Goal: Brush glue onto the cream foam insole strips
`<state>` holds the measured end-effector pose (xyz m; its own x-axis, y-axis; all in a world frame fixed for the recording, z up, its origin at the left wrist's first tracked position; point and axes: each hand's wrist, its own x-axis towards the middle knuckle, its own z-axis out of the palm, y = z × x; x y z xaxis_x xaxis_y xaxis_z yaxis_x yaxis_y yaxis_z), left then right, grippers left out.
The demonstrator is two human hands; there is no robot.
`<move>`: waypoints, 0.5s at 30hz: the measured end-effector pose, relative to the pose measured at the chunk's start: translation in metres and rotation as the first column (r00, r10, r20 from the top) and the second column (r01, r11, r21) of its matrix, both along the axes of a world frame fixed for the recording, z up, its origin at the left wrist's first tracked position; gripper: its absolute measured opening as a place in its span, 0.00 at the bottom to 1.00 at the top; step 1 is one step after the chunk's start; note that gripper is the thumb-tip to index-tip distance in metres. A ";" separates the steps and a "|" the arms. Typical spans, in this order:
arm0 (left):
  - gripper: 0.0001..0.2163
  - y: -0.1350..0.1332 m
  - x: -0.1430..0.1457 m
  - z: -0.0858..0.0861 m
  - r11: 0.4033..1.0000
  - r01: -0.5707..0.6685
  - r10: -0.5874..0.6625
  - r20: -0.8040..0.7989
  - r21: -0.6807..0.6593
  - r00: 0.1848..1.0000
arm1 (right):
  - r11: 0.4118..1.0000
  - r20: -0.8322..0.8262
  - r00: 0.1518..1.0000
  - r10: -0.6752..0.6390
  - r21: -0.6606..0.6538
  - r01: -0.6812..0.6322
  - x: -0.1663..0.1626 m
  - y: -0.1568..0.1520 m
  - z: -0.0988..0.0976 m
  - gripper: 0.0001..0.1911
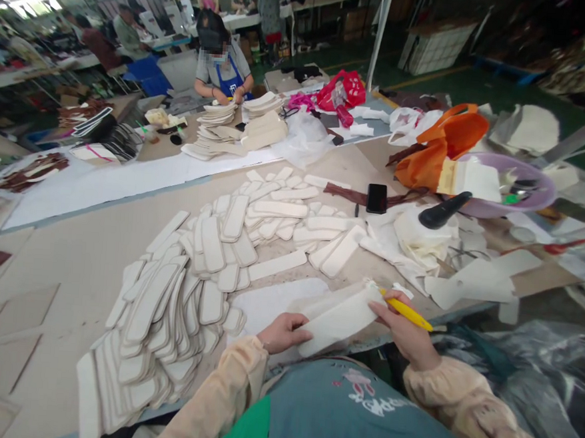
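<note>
My left fingers (293,320) close in a narrow pinch on the left end of a pale strip (345,318), the thumb laid on its face. My right fingers (398,300) grip the strip's right end and, in the same grasp, hold a yellow tool (411,312), whose handle projects to the right. The strip lies tilted between my two hands, at the near edge of the table (106,233), directly before my apron (319,408).

Just beyond the strip, a white sheet (277,298) lies flat. To its left and behind it spreads a heap (156,303) of similar pale strips with rounded ends, overlapping one another. Farther right are a dark phone (377,198), a brown strap (344,191) running up to it, and a black-handled object (443,211) resting on white wrapping (411,234). Behind these, an orange bag (459,134) leans against a lilac basin (539,193) with mixed contents.

On the far side, a clear bag (305,140) sits beside stacked pale pieces (266,134); behind the stacks, a co-worker (227,68) in a cap and blue apron bends over work. A red bag (351,90) lies to the right of the co-worker.
</note>
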<state>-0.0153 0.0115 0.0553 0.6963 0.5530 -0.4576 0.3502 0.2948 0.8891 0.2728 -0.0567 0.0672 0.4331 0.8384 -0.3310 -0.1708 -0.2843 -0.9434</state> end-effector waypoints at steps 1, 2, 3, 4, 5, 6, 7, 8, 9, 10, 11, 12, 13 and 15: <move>0.20 -0.010 -0.001 -0.007 0.994 -0.069 0.069 0.002 -0.086 0.998 | 0.999 0.024 0.999 -0.025 -0.023 0.026 0.004 -0.005 -0.005 0.20; 0.21 -0.020 -0.002 -0.012 0.976 -0.142 0.143 -0.005 -0.168 0.990 | 0.998 0.045 0.998 -0.045 -0.046 0.047 0.008 -0.010 -0.010 0.20; 0.22 -0.029 -0.002 -0.017 0.946 -0.215 0.218 -0.018 -0.242 0.976 | 0.996 0.063 0.996 -0.062 -0.064 0.066 0.011 -0.014 -0.015 0.21; 0.23 -0.038 -0.002 -0.020 0.909 -0.286 0.289 -0.035 -0.302 0.957 | 0.994 0.075 0.995 -0.071 -0.078 0.077 0.013 -0.018 -0.018 0.21; 0.23 -0.045 -0.001 -0.022 0.873 -0.352 0.355 -0.054 -0.338 0.933 | 0.993 0.081 0.994 -0.076 -0.081 0.083 0.015 -0.020 -0.020 0.21; 0.23 -0.050 0.000 -0.023 0.842 -0.411 0.413 -0.072 -0.349 0.908 | 0.994 0.084 0.993 -0.080 -0.071 0.086 0.016 -0.021 -0.022 0.22; 0.23 -0.054 0.002 -0.023 0.820 -0.461 0.462 -0.084 -0.340 0.883 | 0.995 0.088 0.993 -0.079 -0.049 0.083 0.017 -0.022 -0.023 0.23; 0.22 -0.056 0.004 -0.023 0.806 -0.499 0.498 -0.091 -0.320 0.863 | 0.997 0.093 0.993 -0.073 -0.021 0.075 0.017 -0.021 -0.023 0.24; 0.22 -0.057 0.007 -0.021 0.798 -0.528 0.525 -0.094 -0.290 0.846 | 0.998 0.101 0.993 -0.061 0.005 0.060 0.018 -0.019 -0.023 0.25; 0.22 -0.056 0.009 -0.020 0.798 -0.549 0.544 -0.096 -0.251 0.834 | 0.999 0.111 0.993 -0.048 0.025 0.046 0.018 -0.017 -0.022 0.25; 0.21 -0.055 0.010 -0.017 0.799 -0.566 0.558 -0.097 -0.206 0.824 | 0.999 0.124 0.992 -0.038 0.037 0.033 0.019 -0.014 -0.021 0.25; 0.21 -0.053 0.011 -0.015 0.799 -0.581 0.573 -0.098 -0.157 0.814 | 0.999 0.134 0.991 -0.027 0.042 0.022 0.019 -0.011 -0.020 0.25; 0.21 -0.050 0.012 -0.012 0.798 -0.591 0.584 -0.097 -0.113 0.806 | 0.999 0.140 0.990 -0.019 0.047 0.013 0.019 -0.007 -0.018 0.24; 0.20 -0.045 0.011 -0.004 0.799 -0.599 0.594 -0.093 -0.046 0.799 | 0.997 0.140 0.990 -0.013 0.076 0.002 0.019 0.001 -0.012 0.24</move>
